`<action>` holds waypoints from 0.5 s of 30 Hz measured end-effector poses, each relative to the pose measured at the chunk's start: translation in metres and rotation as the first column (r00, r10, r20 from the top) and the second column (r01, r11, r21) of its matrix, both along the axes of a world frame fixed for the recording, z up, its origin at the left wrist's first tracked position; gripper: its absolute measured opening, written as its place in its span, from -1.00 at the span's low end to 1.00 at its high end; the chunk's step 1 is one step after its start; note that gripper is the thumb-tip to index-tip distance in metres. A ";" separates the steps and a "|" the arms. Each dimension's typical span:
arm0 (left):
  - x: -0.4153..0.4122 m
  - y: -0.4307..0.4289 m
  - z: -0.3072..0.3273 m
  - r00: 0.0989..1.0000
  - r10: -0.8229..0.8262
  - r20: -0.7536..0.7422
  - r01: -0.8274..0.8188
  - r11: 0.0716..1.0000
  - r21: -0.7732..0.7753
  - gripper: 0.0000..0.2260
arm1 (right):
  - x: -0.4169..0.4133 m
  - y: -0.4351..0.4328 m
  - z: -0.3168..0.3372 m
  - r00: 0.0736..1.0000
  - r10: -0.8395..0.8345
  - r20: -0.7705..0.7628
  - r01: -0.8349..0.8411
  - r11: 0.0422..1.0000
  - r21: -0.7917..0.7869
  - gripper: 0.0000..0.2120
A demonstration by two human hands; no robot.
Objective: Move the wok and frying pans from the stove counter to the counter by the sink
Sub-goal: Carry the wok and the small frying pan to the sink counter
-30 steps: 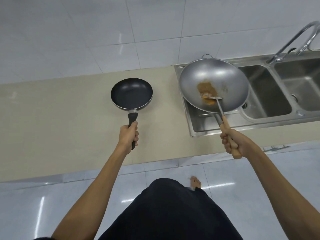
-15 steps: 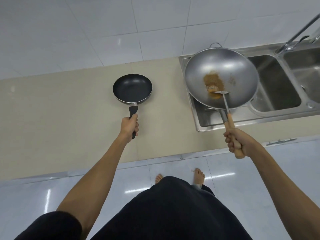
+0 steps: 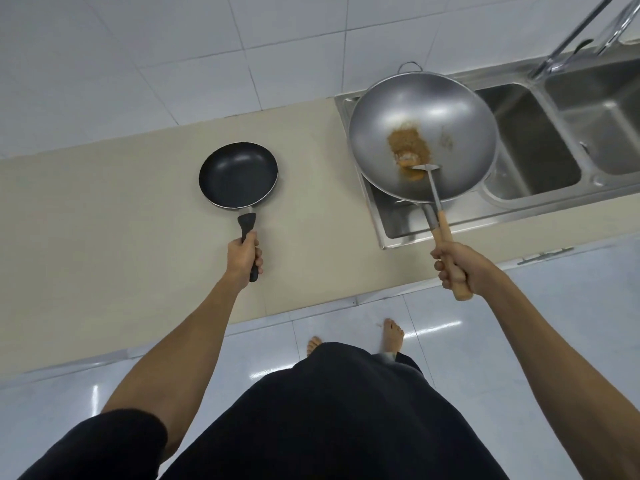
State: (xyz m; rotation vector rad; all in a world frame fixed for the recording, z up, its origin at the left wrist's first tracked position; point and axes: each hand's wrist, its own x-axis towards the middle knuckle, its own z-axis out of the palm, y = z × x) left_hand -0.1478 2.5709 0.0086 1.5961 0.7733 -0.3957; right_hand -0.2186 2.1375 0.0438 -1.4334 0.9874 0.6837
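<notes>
A small black frying pan (image 3: 238, 174) is over the beige counter (image 3: 104, 216), and my left hand (image 3: 243, 256) grips its black handle. A large steel wok (image 3: 424, 136) with a brown patch of food at its bottom hangs over the left end of the steel sink (image 3: 530, 147). My right hand (image 3: 457, 266) holds the wok's wooden handle together with a metal spatula (image 3: 429, 178) whose blade lies inside the wok. I cannot tell whether the frying pan touches the counter.
A double-basin sink with a tall tap (image 3: 581, 32) fills the counter's right end. White wall tiles rise behind. White glossy floor (image 3: 311, 320) and my bare feet are below the counter's front edge.
Both pans have shifted slightly away from me toward the wall as I stepped closer to the counter. Both grips are unchanged.
</notes>
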 end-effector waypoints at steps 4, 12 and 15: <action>-0.005 0.003 -0.005 0.998 -0.043 -0.039 0.043 0.999 -0.008 -0.73 | -0.006 0.000 -0.006 0.999 0.013 0.044 -0.010 0.998 -0.061 -0.85; -0.010 0.001 -0.002 0.997 -0.071 -0.015 0.071 0.997 0.027 -0.78 | -0.017 0.006 -0.016 0.987 0.145 0.066 -0.123 0.959 -0.257 -0.82; -0.013 0.002 -0.001 0.995 -0.099 -0.016 0.100 0.993 0.064 -0.78 | -0.019 0.007 -0.021 0.983 0.177 0.053 -0.149 0.929 -0.339 -0.78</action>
